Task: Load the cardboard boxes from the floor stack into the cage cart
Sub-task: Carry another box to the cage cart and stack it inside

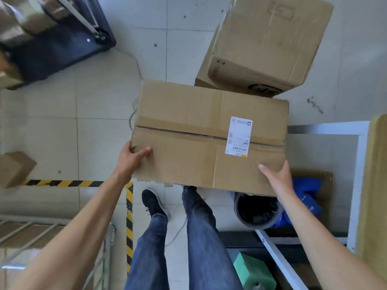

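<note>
Cardboard box (199, 130) is mid-carry, left hand (134, 156) and right hand (277, 177) gripping its near corners, fingers probably underneath; next, swing left into cage cart (62, 220).

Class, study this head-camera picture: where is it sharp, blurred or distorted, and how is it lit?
Head view: the held box and its white label are sharp; the dark trolley at top left is smeared by blur; floor tile seams bow, wide-angle distortion; light soft, shadows faint.
</note>
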A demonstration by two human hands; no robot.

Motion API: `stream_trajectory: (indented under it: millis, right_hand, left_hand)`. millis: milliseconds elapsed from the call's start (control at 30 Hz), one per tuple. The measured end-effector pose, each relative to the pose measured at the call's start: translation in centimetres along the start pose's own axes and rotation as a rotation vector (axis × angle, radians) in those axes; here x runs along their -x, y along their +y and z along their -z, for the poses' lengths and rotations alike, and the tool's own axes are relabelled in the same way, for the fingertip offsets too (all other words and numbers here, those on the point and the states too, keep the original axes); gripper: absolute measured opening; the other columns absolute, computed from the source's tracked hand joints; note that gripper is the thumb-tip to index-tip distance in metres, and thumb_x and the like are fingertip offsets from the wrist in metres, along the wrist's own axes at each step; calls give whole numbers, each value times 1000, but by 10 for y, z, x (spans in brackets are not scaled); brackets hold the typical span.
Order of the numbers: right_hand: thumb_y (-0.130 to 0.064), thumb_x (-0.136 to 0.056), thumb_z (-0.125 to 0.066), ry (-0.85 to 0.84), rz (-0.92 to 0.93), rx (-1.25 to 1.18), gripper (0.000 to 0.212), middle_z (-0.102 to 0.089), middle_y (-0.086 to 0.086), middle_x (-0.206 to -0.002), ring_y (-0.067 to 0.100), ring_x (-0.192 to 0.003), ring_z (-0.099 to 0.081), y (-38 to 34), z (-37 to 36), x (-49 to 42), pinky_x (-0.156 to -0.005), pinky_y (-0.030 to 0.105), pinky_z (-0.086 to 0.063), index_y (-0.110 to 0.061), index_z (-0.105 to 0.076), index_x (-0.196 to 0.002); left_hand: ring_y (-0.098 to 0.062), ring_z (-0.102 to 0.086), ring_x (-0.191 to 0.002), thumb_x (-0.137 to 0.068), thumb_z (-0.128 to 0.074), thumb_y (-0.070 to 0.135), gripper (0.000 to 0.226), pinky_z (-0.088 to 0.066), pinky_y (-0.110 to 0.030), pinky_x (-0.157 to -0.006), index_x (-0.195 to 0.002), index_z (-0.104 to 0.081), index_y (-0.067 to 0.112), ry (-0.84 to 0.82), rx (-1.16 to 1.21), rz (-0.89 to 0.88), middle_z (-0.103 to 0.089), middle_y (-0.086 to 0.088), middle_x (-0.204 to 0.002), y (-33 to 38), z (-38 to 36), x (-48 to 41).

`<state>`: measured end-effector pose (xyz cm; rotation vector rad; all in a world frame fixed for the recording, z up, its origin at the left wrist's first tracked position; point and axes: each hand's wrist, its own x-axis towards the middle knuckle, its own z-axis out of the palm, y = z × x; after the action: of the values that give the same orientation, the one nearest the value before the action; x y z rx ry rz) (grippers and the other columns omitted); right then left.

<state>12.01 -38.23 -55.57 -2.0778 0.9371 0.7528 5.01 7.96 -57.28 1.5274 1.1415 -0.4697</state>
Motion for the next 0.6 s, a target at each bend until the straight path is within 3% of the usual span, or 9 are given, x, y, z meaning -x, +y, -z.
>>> stream_trajectory:
  millis: [133,267,367,433,600]
  right_hand:
    - [-48,-76,-82,-18,123,112,108,-35,5,-160,24,-144,-36,-44,-14,60,-117,46,-31,-16,-19,-158]
    - [-52,-75,-80,-124,316,200,100,-42,5,-155,25,-140,-41,-111,-50,127,-115,47,-33,-18,-29,-153]
    - [-54,-75,-78,-191,474,278,87,-55,1,-141,26,-128,-52,-169,-82,186,-103,39,-41,-20,-40,-145]
    - [-53,-74,-78,-265,590,300,75,-62,-1,-131,23,-120,-58,-200,-101,230,-98,41,-46,-21,-47,-135]
    - [-58,-74,-77,-384,824,374,95,-49,5,-148,26,-134,-48,-242,-153,363,-109,48,-41,-15,-37,-149]
  left_hand:
    - [-13,-66,-100,-76,-83,35,55,-51,-31,-78,-125,-60,26,119,103,24,-70,8,-112,-11,73,55]
    - [-23,-64,-110,-72,-83,41,67,-51,-44,-95,-131,-58,21,306,190,46,-68,1,-121,-20,162,120]
    - [-25,-62,-110,-73,-81,49,69,-50,-42,-90,-131,-56,21,460,192,9,-65,0,-122,-30,233,176]
    - [-25,-61,-108,-73,-78,56,74,-49,-43,-90,-133,-54,21,561,186,-15,-63,-2,-122,-42,277,219]
    - [-27,-59,-110,-65,-74,69,86,-47,-51,-100,-135,-50,25,825,296,-30,-61,-1,-126,-101,369,351]
